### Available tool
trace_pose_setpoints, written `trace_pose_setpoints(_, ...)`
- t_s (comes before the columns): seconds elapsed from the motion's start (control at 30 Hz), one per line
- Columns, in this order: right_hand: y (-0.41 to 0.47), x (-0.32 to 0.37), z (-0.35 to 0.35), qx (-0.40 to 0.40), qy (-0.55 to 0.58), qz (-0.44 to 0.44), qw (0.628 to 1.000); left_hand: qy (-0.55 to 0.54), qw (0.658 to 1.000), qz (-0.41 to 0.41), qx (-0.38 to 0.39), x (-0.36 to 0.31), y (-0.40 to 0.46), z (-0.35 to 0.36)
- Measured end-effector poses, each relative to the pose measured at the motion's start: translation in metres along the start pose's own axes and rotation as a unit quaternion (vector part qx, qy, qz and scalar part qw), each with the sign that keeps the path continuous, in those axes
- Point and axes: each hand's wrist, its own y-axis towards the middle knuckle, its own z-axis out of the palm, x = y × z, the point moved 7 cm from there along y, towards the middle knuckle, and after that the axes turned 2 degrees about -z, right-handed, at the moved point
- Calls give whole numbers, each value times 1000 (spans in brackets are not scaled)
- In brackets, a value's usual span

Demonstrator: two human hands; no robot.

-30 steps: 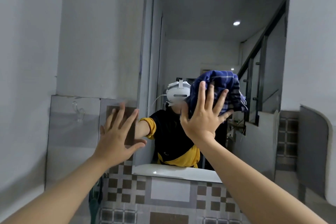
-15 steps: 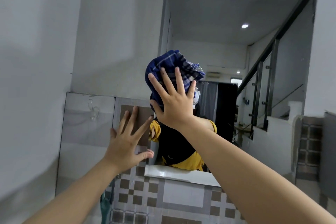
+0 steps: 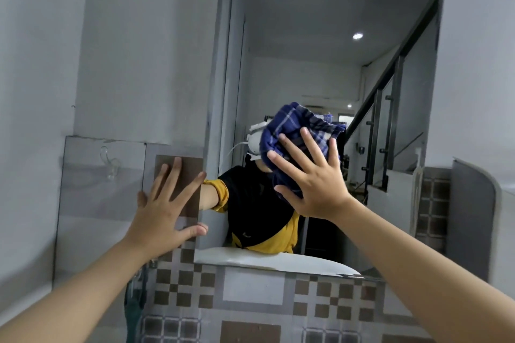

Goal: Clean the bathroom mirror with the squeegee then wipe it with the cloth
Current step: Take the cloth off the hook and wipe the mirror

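The bathroom mirror (image 3: 320,69) is a tall pane on the wall ahead, reflecting a stairway and a person in a black and yellow shirt. My right hand (image 3: 312,184) presses a bunched blue checked cloth (image 3: 295,128) flat against the glass near its middle, fingers spread over it. My left hand (image 3: 164,206) rests with spread fingers on the tiled wall just left of the mirror's edge, holding nothing. No squeegee is in view.
A clear plastic hook (image 3: 110,161) sticks to the grey tile at the left. Brown and grey checked tiles (image 3: 250,295) cover the wall below the mirror. A white sink rim shows only as a reflection at the mirror's lower edge.
My right hand has swept the cloth across the glass, to the left half a second ago and now back right and lower. My left hand stays braced on the wall.
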Motion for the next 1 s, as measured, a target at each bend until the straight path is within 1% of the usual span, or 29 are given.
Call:
trace_pose_setpoints(0.1, -34, -29, -4, -16, -20, 20, 999, 2, 1000, 6, -5, -1, 0, 1)
trace_pose_setpoints(0.23, -75, -64, -8, -33, -27, 81, 996, 5, 1000, 11, -6, 2, 1, 3)
trace_pose_setpoints(0.33, -100, -83, -11, -62, -2, 129, 990, 3, 1000, 13, -9, 1, 1, 4)
trace_pose_setpoints(0.4, -114, -89, -12, -91, 36, 159, 982, 10, 1000, 14, -10, 1, 1, 4)
trace_pose_setpoints(0.5, -135, -91, -8, -113, 70, 240, 962, 27, 1000, 8, -7, 3, 2, 5)
trace_pose_setpoints(0.67, -149, -68, 0, -47, 58, 390, 918, 57, 998, 15, 3, 1, 3, 6)
trace_pose_setpoints(0.73, -144, -52, 2, -35, 74, 426, 901, 55, 998, 12, 1, 1, 1, 8)
trace_pose_setpoints(0.87, -126, -19, 6, -46, 68, 437, 896, 26, 1000, 3, -3, 2, -13, 14)
trace_pose_setpoints(1.0, -100, 17, 13, -47, 59, 421, 904, 18, 1000, -5, 14, 8, -30, 26)
